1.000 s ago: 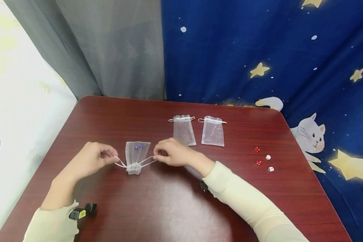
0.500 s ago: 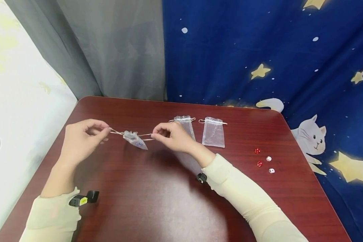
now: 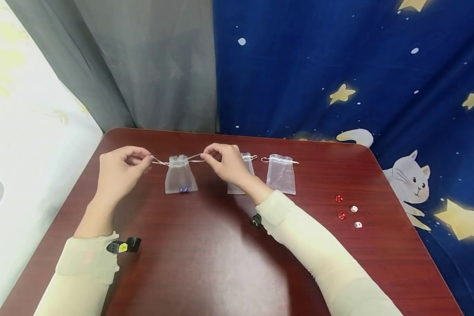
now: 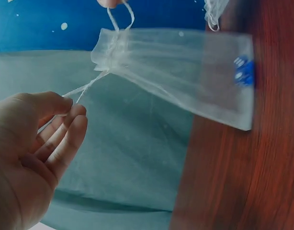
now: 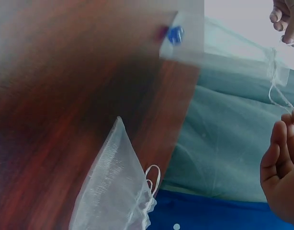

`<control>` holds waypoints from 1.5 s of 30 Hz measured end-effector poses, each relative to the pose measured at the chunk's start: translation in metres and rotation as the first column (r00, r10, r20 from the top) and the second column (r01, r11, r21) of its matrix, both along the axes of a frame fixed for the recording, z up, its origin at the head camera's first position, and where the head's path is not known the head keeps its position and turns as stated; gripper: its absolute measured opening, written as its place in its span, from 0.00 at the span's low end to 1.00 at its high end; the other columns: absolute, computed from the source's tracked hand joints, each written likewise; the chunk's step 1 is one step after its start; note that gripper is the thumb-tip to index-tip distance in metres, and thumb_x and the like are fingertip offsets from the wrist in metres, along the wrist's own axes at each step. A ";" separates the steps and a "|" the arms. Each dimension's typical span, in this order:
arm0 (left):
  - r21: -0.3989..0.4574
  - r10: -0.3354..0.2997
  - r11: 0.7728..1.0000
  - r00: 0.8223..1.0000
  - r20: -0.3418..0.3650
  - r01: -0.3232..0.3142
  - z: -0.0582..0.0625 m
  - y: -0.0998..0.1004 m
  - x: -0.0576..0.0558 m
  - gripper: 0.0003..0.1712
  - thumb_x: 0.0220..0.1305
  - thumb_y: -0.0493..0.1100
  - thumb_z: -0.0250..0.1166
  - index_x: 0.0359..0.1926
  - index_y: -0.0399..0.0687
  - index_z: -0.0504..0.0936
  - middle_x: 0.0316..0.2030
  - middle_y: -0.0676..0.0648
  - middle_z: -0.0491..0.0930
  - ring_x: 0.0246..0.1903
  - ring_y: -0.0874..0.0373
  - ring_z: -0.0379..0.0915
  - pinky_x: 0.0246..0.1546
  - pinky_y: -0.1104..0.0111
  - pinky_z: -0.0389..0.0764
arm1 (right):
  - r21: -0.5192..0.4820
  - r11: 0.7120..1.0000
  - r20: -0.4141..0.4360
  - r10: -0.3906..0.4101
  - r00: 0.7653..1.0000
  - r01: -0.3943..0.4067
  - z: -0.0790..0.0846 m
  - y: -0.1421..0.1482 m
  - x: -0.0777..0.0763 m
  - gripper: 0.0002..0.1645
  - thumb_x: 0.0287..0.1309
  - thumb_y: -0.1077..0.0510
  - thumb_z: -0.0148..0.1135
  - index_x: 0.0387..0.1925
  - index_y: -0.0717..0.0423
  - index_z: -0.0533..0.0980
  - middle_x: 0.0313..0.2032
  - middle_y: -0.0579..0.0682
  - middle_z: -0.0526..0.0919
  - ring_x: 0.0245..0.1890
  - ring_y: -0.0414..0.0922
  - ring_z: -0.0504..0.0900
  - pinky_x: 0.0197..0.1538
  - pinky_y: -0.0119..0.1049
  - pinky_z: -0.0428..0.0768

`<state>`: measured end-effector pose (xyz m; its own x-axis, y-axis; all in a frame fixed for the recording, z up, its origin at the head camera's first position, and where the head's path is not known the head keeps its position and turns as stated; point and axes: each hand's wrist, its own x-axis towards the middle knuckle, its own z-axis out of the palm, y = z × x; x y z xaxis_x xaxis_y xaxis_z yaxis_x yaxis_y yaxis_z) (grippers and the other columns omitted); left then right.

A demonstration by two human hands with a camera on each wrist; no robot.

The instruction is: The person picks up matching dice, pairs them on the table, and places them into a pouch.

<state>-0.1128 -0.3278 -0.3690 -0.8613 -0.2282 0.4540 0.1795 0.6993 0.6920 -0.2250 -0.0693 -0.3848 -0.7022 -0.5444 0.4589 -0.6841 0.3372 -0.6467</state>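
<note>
A sheer white drawstring pouch (image 3: 179, 175) hangs upright between my hands, its neck gathered. Blue dice (image 3: 184, 189) lie at its bottom corner; they show as a blue cluster (image 4: 244, 71) in the left wrist view. My left hand (image 3: 122, 171) pinches the left drawstring loop (image 4: 84, 88) between thumb and forefinger. On the other side my right hand (image 3: 227, 162) pinches the right drawstring loop (image 3: 195, 159). Both cords are drawn out sideways from the pouch's neck.
Two more sheer pouches lie flat at the back, one pouch (image 3: 281, 174) in full view, the other pouch (image 3: 237, 186) partly behind my right hand. Red dice (image 3: 341, 216) and white dice (image 3: 357, 224) sit on the right of the brown table (image 3: 205, 263). Curtains (image 3: 166, 66) hang behind.
Both hands have lifted the pouch off the table and moved it toward the back. It has swung from lying mouth toward me to hanging mouth up, dice at the bottom.
</note>
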 end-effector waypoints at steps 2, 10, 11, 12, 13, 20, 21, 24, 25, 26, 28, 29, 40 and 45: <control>-0.025 0.009 1.000 1.000 0.003 -0.008 -0.002 0.001 -0.005 0.05 0.61 0.34 0.71 0.39 0.38 0.87 0.29 0.39 0.87 0.22 0.84 0.73 0.24 0.86 0.72 | 0.020 1.000 0.008 -0.021 1.000 0.021 -0.001 -0.001 -0.003 0.06 0.65 0.57 0.68 0.34 0.55 0.85 0.23 0.44 0.84 0.23 0.36 0.78 0.33 0.29 0.74; -0.078 0.004 0.997 1.000 0.003 -0.004 -0.015 0.005 -0.015 0.24 0.57 0.33 0.74 0.56 0.38 0.82 0.53 0.40 0.82 0.41 0.47 0.86 0.34 0.91 0.72 | 0.075 0.995 0.031 -0.064 0.997 0.062 -0.008 0.005 -0.005 0.09 0.65 0.56 0.68 0.41 0.58 0.85 0.34 0.49 0.89 0.30 0.41 0.86 0.40 0.34 0.80; -0.078 -0.001 0.997 1.000 0.001 0.001 -0.015 0.006 -0.015 0.25 0.57 0.33 0.74 0.57 0.38 0.82 0.54 0.40 0.81 0.42 0.45 0.86 0.35 0.88 0.76 | 0.071 0.995 0.029 -0.067 0.997 0.064 -0.008 0.007 -0.005 0.09 0.65 0.56 0.68 0.41 0.59 0.85 0.34 0.50 0.89 0.30 0.41 0.86 0.40 0.34 0.80; -0.082 -0.004 0.997 1.000 0.001 0.004 -0.016 0.006 -0.016 0.25 0.58 0.33 0.74 0.57 0.38 0.82 0.54 0.39 0.81 0.43 0.44 0.85 0.36 0.84 0.79 | 0.067 0.995 0.027 -0.069 0.997 0.067 -0.008 0.009 -0.006 0.10 0.65 0.56 0.68 0.41 0.59 0.85 0.35 0.50 0.89 0.30 0.41 0.86 0.39 0.34 0.80; -0.090 -0.008 0.996 1.000 0.005 0.008 -0.016 0.007 -0.016 0.24 0.58 0.33 0.74 0.57 0.38 0.82 0.54 0.39 0.81 0.43 0.43 0.85 0.37 0.78 0.82 | 0.064 0.995 0.022 -0.073 0.997 0.072 -0.008 0.011 -0.005 0.10 0.65 0.56 0.69 0.41 0.59 0.85 0.35 0.50 0.89 0.29 0.41 0.86 0.39 0.33 0.80; -0.125 -0.066 0.989 0.996 0.067 0.074 -0.024 0.025 -0.017 0.16 0.64 0.36 0.70 0.52 0.39 0.84 0.44 0.39 0.84 0.40 0.45 0.84 0.42 0.49 0.84 | 0.056 0.996 0.037 -0.077 0.996 0.075 -0.005 0.034 0.002 0.10 0.64 0.56 0.69 0.42 0.59 0.84 0.33 0.49 0.88 0.28 0.42 0.85 0.37 0.35 0.82; -0.124 -0.077 0.989 0.994 0.073 0.085 -0.026 0.029 -0.018 0.15 0.64 0.37 0.70 0.51 0.39 0.84 0.44 0.39 0.84 0.39 0.46 0.84 0.42 0.50 0.84 | 0.050 0.996 0.039 -0.077 0.996 0.075 -0.005 0.039 0.003 0.10 0.64 0.56 0.69 0.41 0.59 0.84 0.33 0.49 0.88 0.29 0.43 0.86 0.37 0.36 0.83; -0.106 -0.113 0.987 0.990 0.084 0.122 -0.031 0.042 -0.021 0.15 0.65 0.37 0.69 0.51 0.37 0.84 0.44 0.38 0.84 0.39 0.45 0.84 0.42 0.50 0.84 | 0.020 0.997 0.033 -0.081 0.996 0.080 -0.005 0.053 0.007 0.09 0.63 0.56 0.69 0.40 0.59 0.84 0.33 0.50 0.87 0.28 0.44 0.86 0.36 0.35 0.83; -0.099 -0.124 0.986 0.989 0.086 0.132 -0.033 0.046 -0.022 0.15 0.65 0.37 0.69 0.51 0.36 0.84 0.45 0.38 0.84 0.39 0.44 0.84 0.42 0.50 0.84 | 0.010 0.996 0.030 -0.085 0.996 0.085 -0.006 0.058 0.007 0.09 0.63 0.57 0.69 0.40 0.59 0.84 0.32 0.50 0.87 0.28 0.44 0.85 0.35 0.34 0.83; -0.091 -0.135 0.986 0.987 0.091 0.143 -0.035 0.049 -0.024 0.15 0.65 0.37 0.69 0.51 0.36 0.84 0.45 0.38 0.84 0.39 0.44 0.84 0.43 0.49 0.84 | 0.000 0.996 0.027 -0.091 0.995 0.091 -0.005 0.063 0.009 0.09 0.62 0.57 0.70 0.39 0.59 0.84 0.32 0.50 0.87 0.27 0.44 0.85 0.35 0.33 0.83; -0.072 -0.160 0.983 0.982 0.100 0.167 -0.040 0.057 -0.026 0.15 0.66 0.36 0.68 0.51 0.35 0.83 0.46 0.37 0.83 0.40 0.42 0.84 0.43 0.48 0.84 | -0.017 0.994 0.023 -0.104 0.994 0.104 -0.005 0.072 0.011 0.09 0.61 0.58 0.70 0.40 0.59 0.84 0.31 0.50 0.87 0.27 0.43 0.84 0.34 0.33 0.82; -0.066 -0.169 0.982 0.980 0.106 0.177 -0.042 0.061 -0.027 0.15 0.66 0.36 0.68 0.51 0.35 0.83 0.46 0.37 0.83 0.40 0.42 0.85 0.43 0.48 0.84 | -0.021 0.994 0.023 -0.111 0.994 0.111 -0.005 0.077 0.012 0.09 0.61 0.58 0.70 0.40 0.59 0.84 0.31 0.50 0.87 0.26 0.43 0.84 0.33 0.33 0.82; -0.051 -0.210 0.974 0.961 0.180 0.223 -0.052 0.098 -0.036 0.14 0.68 0.41 0.67 0.50 0.38 0.85 0.43 0.38 0.85 0.37 0.48 0.84 0.43 0.53 0.83 | 0.041 0.983 0.003 -0.181 0.983 0.181 -0.006 0.118 0.022 0.11 0.62 0.59 0.68 0.44 0.59 0.83 0.31 0.50 0.87 0.27 0.42 0.82 0.35 0.36 0.81; -0.079 -0.196 0.972 0.947 0.256 0.223 -0.054 0.117 -0.044 0.14 0.69 0.42 0.65 0.49 0.38 0.86 0.38 0.41 0.85 0.36 0.49 0.82 0.41 0.54 0.81 | 0.066 0.977 -0.031 -0.203 0.979 0.205 -0.009 0.132 0.028 0.11 0.61 0.60 0.66 0.45 0.60 0.83 0.31 0.50 0.87 0.27 0.42 0.83 0.35 0.34 0.82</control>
<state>-0.1569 -0.2104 -0.4230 -0.9720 0.0072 0.2349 0.1643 0.7357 0.6571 -0.1966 0.0625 -0.3938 -0.7911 -0.4213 0.4434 -0.6111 0.5143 -0.6017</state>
